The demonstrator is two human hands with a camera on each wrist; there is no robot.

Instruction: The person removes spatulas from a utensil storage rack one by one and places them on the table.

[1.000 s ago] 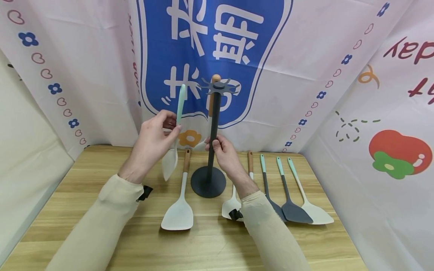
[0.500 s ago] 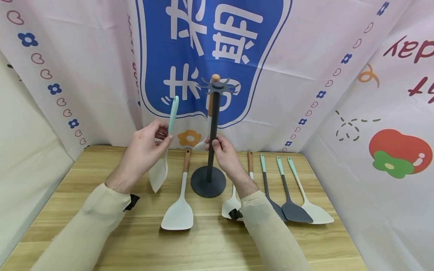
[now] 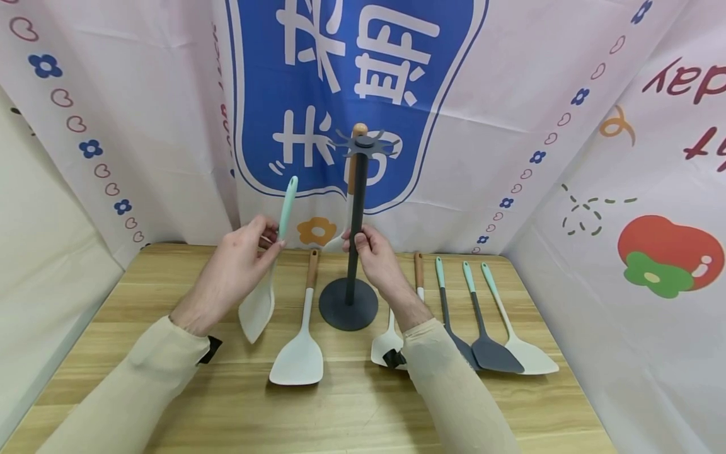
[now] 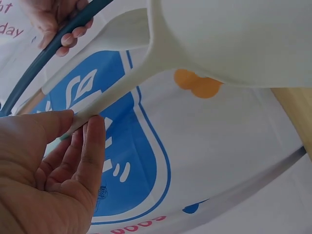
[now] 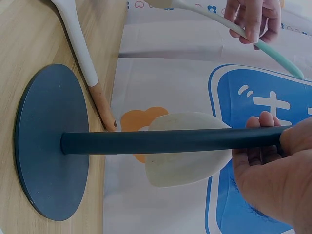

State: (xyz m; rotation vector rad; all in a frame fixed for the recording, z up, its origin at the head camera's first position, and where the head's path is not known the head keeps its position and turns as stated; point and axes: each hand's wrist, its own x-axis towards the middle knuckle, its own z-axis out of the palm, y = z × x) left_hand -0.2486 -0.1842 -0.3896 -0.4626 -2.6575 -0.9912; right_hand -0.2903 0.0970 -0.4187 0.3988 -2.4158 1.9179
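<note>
My left hand (image 3: 244, 255) pinches a spatula with a mint handle (image 3: 287, 205) and a cream blade (image 3: 258, 312); in the left wrist view thumb and fingertips close on its shaft (image 4: 105, 100). The spatula is held at a tilt, blade down, left of a dark utensil rack (image 3: 357, 202). My right hand (image 3: 377, 258) grips the rack's post about midway up, as the right wrist view shows near the post (image 5: 175, 140). Behind the post hangs a wooden-handled utensil (image 3: 352, 173); its pale head (image 5: 190, 170) is partly hidden by the post.
A white spatula with a wooden handle (image 3: 297, 362) lies left of the rack's round base (image 3: 334, 309). Right of it lie a small white utensil (image 3: 387, 343), dark grey turners (image 3: 493, 354) and a cream turner (image 3: 530, 359), some partly covered by my right arm. Printed cloth walls stand behind.
My left hand has moved down and to the left with the mint-handled spatula, away from the rack. The right hand has kept its grip on the post.
</note>
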